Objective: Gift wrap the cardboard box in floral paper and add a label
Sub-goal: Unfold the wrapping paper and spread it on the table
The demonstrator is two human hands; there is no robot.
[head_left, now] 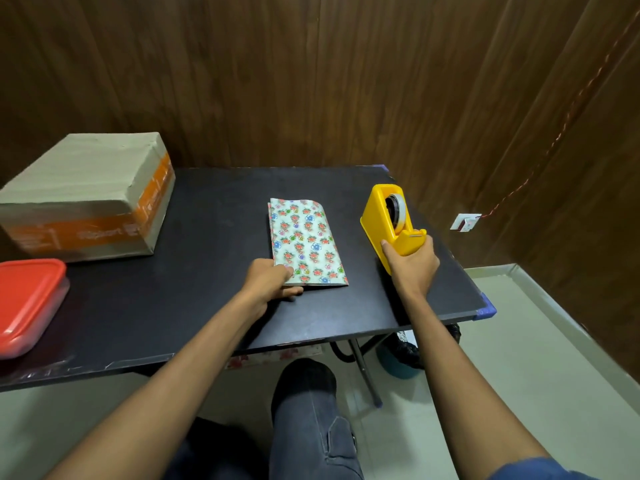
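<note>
The cardboard box (83,197) with orange tape sits at the far left of the black table (214,320), well apart from the folded floral paper (306,242) lying mid-table, whose near left corner the left hand (273,280) pinches. The right hand (412,263) has its fingers wrapped round the near end of a yellow tape dispenser (389,220) just right of the paper. A red-lidded container (27,303) lies in front of the box.

Dark wood-panelled walls (311,64), pale floor (519,358), black folding table (207,306).
</note>
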